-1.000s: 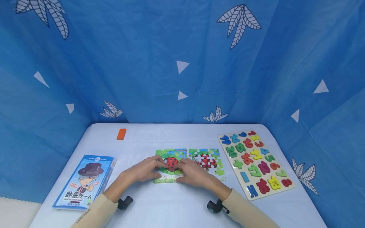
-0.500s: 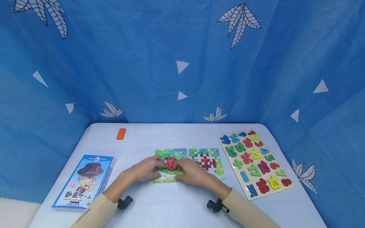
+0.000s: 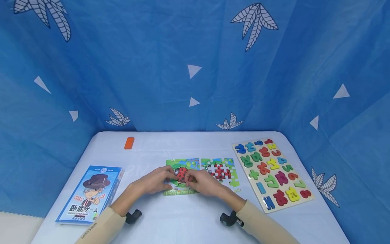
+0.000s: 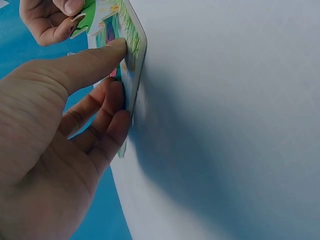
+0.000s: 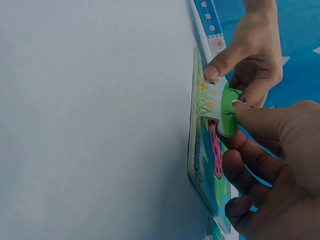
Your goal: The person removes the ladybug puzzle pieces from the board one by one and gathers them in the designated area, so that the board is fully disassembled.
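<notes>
A ladybug jigsaw puzzle (image 3: pixel 182 192) lies flat on the table between my hands. My right hand (image 3: pixel 202 182) pinches a green-and-white puzzle piece (image 5: pixel 229 117) with grass and flowers between thumb and index finger; the piece is tilted up from the board. Beneath it, in the right wrist view, part of the board's printed base shows pink with dark spots. My left hand (image 3: pixel 155 180) rests on the puzzle's left side, its thumb (image 4: pixel 95 62) on the lower border and the other fingers loosely bent over the board. Their exact contact with the piece is partly hidden.
A second ladybug jigsaw (image 3: pixel 234 183), with gaps among its pieces, lies just right of the first. Farther right is a number board (image 3: pixel 275 176). A blue game box (image 3: pixel 91 195) stands left, an orange block (image 3: pixel 129 143) at the back. Blue cloth (image 3: pixel 195 67) surrounds the table.
My right hand has drawn its fingers together and raised the puzzle piece's edge from the board. The left hand has stayed almost still.
</notes>
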A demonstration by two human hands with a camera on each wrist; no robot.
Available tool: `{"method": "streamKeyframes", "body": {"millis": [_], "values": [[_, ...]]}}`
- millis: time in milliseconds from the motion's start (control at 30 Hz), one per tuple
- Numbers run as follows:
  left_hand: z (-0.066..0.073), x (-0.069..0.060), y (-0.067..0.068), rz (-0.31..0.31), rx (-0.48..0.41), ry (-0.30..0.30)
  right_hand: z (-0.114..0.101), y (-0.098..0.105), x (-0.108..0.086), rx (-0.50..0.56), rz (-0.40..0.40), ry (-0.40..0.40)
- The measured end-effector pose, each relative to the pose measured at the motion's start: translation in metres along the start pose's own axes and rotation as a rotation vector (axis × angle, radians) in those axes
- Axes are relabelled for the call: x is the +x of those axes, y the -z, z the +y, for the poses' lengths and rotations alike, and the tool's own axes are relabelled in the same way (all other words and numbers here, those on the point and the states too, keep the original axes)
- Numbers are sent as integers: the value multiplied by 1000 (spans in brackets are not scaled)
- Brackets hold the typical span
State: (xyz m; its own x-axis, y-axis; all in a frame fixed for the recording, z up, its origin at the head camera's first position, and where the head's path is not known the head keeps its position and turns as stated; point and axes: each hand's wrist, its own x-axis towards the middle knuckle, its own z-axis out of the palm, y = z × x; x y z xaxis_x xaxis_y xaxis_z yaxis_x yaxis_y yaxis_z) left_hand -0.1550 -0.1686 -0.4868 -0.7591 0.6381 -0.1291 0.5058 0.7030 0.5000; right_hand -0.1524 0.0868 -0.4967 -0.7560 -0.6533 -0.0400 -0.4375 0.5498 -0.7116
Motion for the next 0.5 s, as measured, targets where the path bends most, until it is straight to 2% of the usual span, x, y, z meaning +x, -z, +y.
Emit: {"method": "streamKeyframes", "body": {"millis": [300,500], "values": [[-1,0,0,11,-16,-19,-1,9,-4,78,-1,0],[-1,-1,0,17,-26,-26,3,20,-9,63,25,-18]]}}
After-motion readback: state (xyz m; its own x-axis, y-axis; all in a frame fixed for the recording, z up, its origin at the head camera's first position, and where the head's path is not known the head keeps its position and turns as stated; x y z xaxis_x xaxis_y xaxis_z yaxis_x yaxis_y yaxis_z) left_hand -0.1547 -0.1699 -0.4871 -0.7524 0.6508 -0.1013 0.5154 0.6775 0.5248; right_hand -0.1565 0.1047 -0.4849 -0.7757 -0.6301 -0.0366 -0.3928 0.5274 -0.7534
